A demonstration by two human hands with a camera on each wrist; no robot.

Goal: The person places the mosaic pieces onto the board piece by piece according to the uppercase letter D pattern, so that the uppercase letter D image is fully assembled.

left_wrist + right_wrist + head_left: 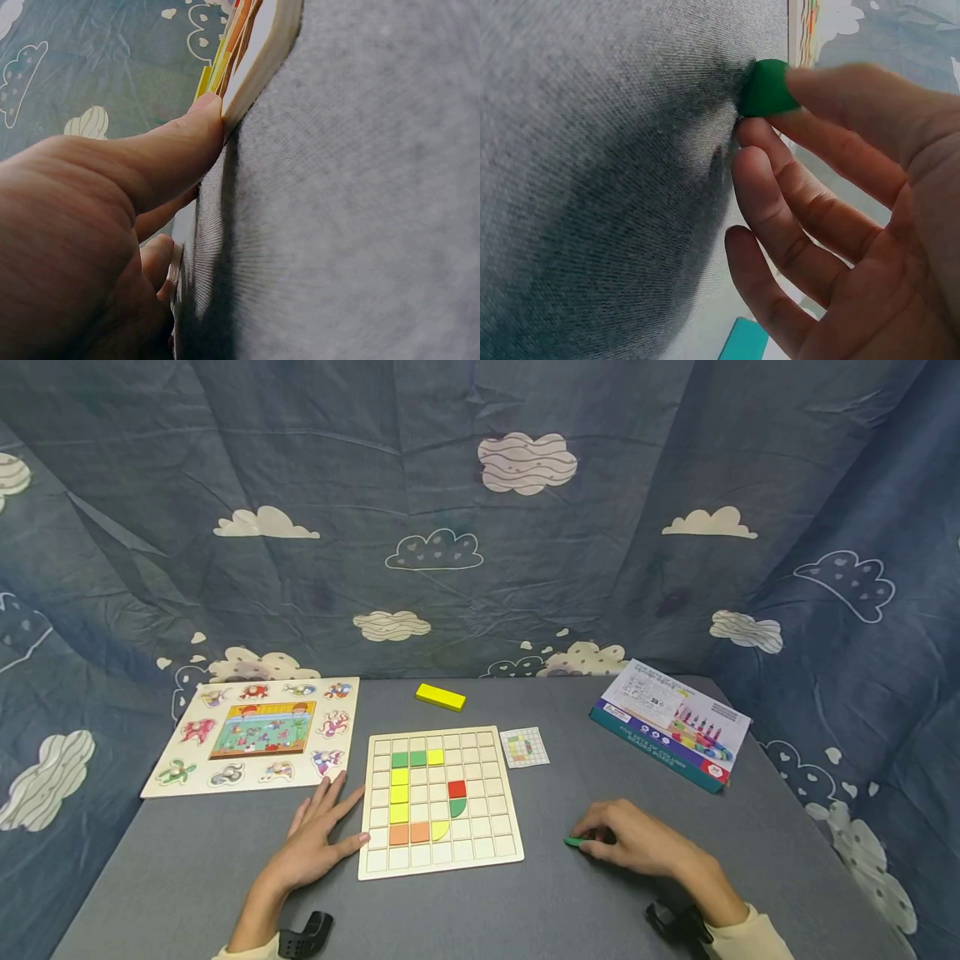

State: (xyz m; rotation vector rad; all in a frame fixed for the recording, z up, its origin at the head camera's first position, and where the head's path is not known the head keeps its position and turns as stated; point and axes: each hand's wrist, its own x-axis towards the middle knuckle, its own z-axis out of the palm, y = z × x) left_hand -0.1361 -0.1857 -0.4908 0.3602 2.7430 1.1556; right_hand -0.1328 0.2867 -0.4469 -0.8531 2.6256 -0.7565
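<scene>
Over the table's right side, my right hand (633,842) pinches a small green puzzle tile (767,91) with a rounded edge between thumb and forefinger. The other fingers curl loosely in the right wrist view. To the left lies a wooden grid board (442,870). Yellow, green, orange and red tiles fill some of its squares, among them a rounded green tile (457,808) and a rounded yellow tile (439,831). My left hand (315,842) rests with spread fingers beside the board, its thumb (176,154) at the board's left edge.
A small pattern card (534,748) lies by the board's upper right corner. Behind the board is a yellow bar (440,697). An animal picture puzzle (176,752) stretches across the back left, close to the left fingertips. At the back right sits a flat toy box (652,745).
</scene>
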